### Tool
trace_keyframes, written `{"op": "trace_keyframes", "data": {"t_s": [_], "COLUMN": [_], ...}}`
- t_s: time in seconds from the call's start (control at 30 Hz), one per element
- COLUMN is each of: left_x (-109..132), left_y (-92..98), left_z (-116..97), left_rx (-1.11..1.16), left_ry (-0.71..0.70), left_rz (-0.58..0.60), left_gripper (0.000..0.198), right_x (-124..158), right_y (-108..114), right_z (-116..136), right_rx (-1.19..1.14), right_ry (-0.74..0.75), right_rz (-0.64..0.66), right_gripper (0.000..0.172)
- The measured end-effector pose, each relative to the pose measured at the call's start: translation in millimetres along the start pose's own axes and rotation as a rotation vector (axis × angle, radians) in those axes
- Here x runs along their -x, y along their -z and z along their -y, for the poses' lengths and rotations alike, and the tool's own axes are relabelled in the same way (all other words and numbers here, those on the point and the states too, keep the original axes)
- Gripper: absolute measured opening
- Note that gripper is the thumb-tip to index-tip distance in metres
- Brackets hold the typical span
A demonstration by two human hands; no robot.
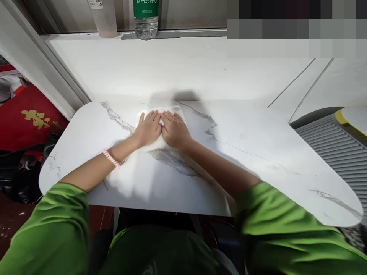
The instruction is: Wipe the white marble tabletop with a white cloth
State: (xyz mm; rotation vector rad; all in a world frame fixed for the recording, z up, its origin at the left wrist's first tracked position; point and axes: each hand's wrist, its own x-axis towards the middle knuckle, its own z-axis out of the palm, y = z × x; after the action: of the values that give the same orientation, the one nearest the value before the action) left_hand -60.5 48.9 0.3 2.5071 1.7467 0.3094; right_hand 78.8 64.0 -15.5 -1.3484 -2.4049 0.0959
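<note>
White, marble-patterned and veined in grey, the tabletop (pixel 258 183) spans most of the frame, and across its lower corners we see bright green sleeves (pixel 54 225). At the left edge we find a red item (pixel 25 118) printed with gold characters. The thin white sheet (pixel 160 144) lies flat at the centre of the frame, pale and smooth, its upper-right corner rounded; whether it is paper or cloth, we cannot tell. Top centre, we see a clear plastic water bottle (pixel 146 25) with a green label. The left hand (pixel 149 128) and right hand (pixel 175 128) rest flattened side by side on the sheet, fingers extended and unclenched, nearly meeting. Lastly, we note a pink beaded bracelet (pixel 111 158) around the left wrist.
</note>
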Motion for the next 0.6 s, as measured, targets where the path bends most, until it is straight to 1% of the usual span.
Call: {"op": "trace_keyframes", "data": {"t_s": [0.07, 0.13, 0.2, 0.27, 0.33, 0.43, 0.53, 0.6], "left_x": [-27, -48, -62, -69, -70, -62, -44, -23], "left_y": [0.6, 0.3, -1.1, -3.1, -4.7, -5.1, -3.7, -2.6], "left_z": [17, 30, 38, 42, 43, 38, 28, 19], "left_rx": [0.006, 0.007, 0.003, 0.001, -0.001, -0.012, -0.031, -0.04], "left_ry": [0.01, 0.012, 0.012, 0.008, 0.005, 0.025, 0.051, 0.044], "left_rz": [-0.002, 0.002, 0.005, 0.003, -0.006, -0.011, -0.003, -0.011], "left_gripper": [0.052, 0.053, 0.053, 0.053, 0.053, 0.053, 0.052, 0.052], "right_x": [-28, -49, -61, -66, -66, -59, -42, -23], "right_y": [-7, -12, -15, -17, -17, -16, -12, -8], "right_z": [-8, -13, -17, -19, -20, -17, -9, 0], "right_rx": [-0.002, 0.004, 0.008, 0.009, 0.012, 0.025, 0.034, 0.037], "right_ry": [-0.02, -0.046, -0.073, -0.092, -0.098, -0.089, -0.075, -0.052], "right_rz": [-0.019, -0.022, -0.016, -0.018, -0.028, -0.029, -0.027, -0.038], "right_gripper": [0.056, 0.056, 0.056, 0.055, 0.055, 0.056, 0.056, 0.055]}}
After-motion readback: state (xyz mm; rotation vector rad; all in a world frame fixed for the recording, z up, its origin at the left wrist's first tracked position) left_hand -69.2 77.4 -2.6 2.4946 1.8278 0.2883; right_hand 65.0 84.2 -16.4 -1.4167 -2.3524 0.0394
